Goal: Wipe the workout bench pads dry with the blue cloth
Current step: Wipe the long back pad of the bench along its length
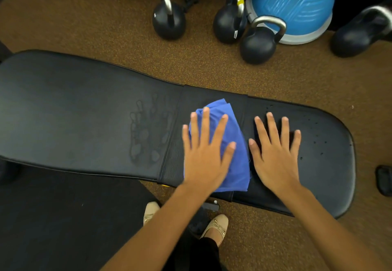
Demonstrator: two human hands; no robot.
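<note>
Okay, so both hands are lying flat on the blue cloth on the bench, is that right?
Not quite. Only the left hand lies flat on the blue cloth. The right hand lies flat on the bare bench pad beside the cloth, as the head view shows.

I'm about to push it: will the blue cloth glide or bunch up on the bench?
The blue cloth looks soft and folded, so probably floppy and light. With the left hand flat on it, it likely slides rather than bunching.

Black bench pads (pixel 74 111) carry a blue cloth (pixel 235 147) (folded) and wet smears (pixel 146 130).
</note>
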